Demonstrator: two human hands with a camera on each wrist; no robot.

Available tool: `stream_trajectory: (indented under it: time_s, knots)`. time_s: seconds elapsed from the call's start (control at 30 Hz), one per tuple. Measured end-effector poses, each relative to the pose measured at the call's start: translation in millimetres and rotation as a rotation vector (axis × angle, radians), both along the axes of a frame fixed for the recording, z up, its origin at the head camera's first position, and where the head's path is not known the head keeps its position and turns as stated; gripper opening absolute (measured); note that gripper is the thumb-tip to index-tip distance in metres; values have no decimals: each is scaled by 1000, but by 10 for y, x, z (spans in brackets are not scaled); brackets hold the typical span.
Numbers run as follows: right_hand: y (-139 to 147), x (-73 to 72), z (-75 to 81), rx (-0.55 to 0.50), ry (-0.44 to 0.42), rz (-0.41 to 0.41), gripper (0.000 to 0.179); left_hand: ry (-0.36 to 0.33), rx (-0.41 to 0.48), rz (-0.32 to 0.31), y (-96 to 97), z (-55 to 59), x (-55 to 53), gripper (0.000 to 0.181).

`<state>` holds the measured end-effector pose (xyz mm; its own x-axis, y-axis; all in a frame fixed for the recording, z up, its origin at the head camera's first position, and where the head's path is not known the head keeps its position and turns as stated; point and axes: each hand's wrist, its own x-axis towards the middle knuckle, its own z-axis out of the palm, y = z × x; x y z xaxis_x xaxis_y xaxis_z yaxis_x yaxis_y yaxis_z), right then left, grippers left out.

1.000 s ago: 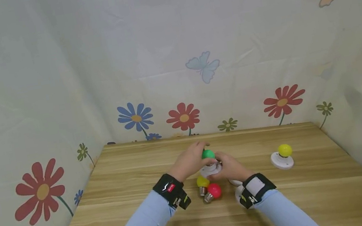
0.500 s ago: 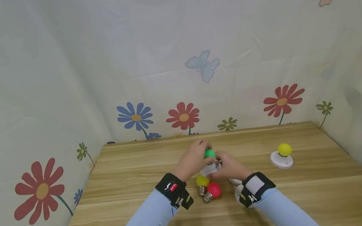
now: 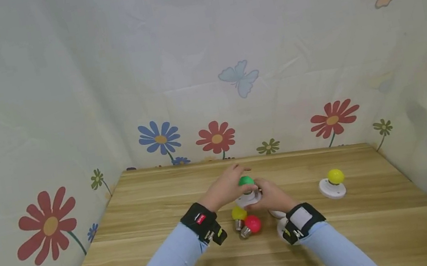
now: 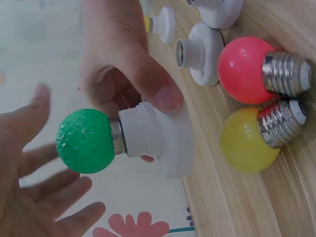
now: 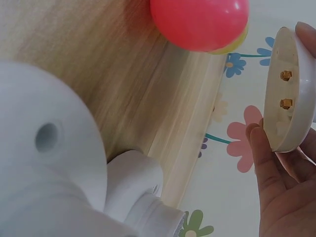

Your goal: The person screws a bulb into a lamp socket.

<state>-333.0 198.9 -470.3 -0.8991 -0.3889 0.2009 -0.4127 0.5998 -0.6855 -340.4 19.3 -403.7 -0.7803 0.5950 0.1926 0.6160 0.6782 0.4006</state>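
Note:
A green light bulb [image 4: 85, 141] sits by its metal cap in the mouth of a white lamp socket [image 4: 170, 148], which is tilted and lifted off the tabletop. My right hand [image 3: 272, 196] grips the socket, thumb on its base plate; the right wrist view shows the hollow underside with brass screws [image 5: 286, 75]. Around the bulb my left hand [image 3: 224, 188] is spread, its fingers straight and apart from the green globe in the left wrist view. Closest below the hands, a loose yellow bulb [image 3: 239, 213] and a loose red bulb [image 3: 253, 224] lie touching on the table.
Two more white sockets lie near my right wrist; one socket [image 4: 202, 54] shows its bare mouth, the other socket [image 5: 44, 143] is close to the camera. Farther right stands a socket [image 3: 326, 189] holding a yellow bulb [image 3: 336, 176]. A flowered curtain [image 3: 172, 88] surrounds the wooden table [image 3: 155, 190].
My left fingers closed over the green bulb half a second ago and are now spread off it, the wrist shifted slightly left. The right hand keeps its grip on the socket.

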Motion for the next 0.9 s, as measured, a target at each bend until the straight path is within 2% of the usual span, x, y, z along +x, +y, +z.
stream_trajectory:
  time_s: [0.1, 0.2, 0.4, 0.57, 0.73, 0.9]
  knots:
    - [-1, -3, 8, 5, 5, 11, 58, 35, 14, 71, 1, -30, 9, 61]
    - [1, -4, 21, 3, -4, 23, 56, 31, 28, 114, 19, -62, 29, 59]
    - [4, -13, 19, 12, -9, 25, 59, 6, 23, 130, 62, -71, 92, 50]
    - [-3, -3, 30, -15, -25, 24, 58, -10, 22, 112, 70, -41, 114, 45]
    - [-4, -4, 21, 0, 4, 25, 56, -31, 1, 48, 78, -22, 94, 36]
    - [-8, 0, -1, -11, 13, 36, 58, -77, 3, -8, 66, -24, 64, 35]
